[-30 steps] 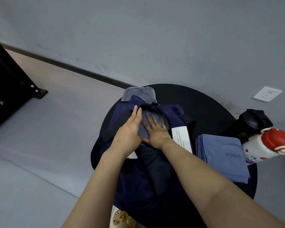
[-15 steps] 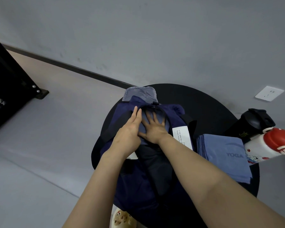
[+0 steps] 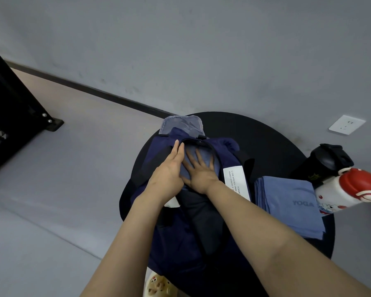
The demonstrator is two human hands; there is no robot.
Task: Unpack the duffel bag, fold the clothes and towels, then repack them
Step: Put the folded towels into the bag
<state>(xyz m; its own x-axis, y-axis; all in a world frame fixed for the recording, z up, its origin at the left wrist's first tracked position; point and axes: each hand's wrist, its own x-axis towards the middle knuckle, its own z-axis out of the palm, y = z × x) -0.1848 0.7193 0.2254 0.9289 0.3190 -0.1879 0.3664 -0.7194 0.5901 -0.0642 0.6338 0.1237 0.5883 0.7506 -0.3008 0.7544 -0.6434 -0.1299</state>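
**Both palms flat in the bag's mouth**

While the navy duffel bag (image 3: 180, 236) takes up the left half of the round black table (image 3: 266, 142), its near end hangs over the rim toward me. Right of it, still on the table, lies a folded blue towel (image 3: 287, 206) printed "YOGA", close to the right edge beside a black bottle (image 3: 328, 161) and a red-capped white bottle (image 3: 351, 189). A white label (image 3: 236, 183) on the bag reads partly "FASHION". My right hand (image 3: 201, 174), fingers spread, presses a blue cloth (image 3: 204, 155) inside the opening; my left hand (image 3: 169, 170), fingers straight, lies beside it.
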